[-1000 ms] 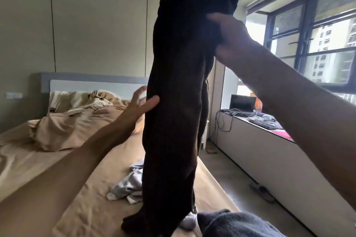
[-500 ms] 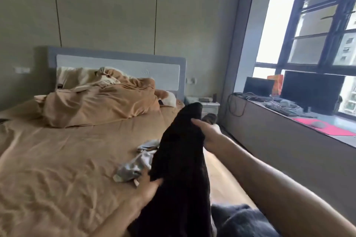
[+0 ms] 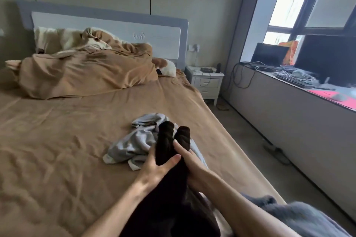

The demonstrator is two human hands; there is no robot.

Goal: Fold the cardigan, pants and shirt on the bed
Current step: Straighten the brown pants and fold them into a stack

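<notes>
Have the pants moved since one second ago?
Yes. The pants came down, from high above the headboard to the bed.

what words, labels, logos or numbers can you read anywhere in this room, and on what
No readable text anywhere.
Headboard: a small embossed emblem, a curly mark, not legible as letters.
Orange box by the window: print too blurred to read.
Keyboard: key legends too small to read.
</notes>
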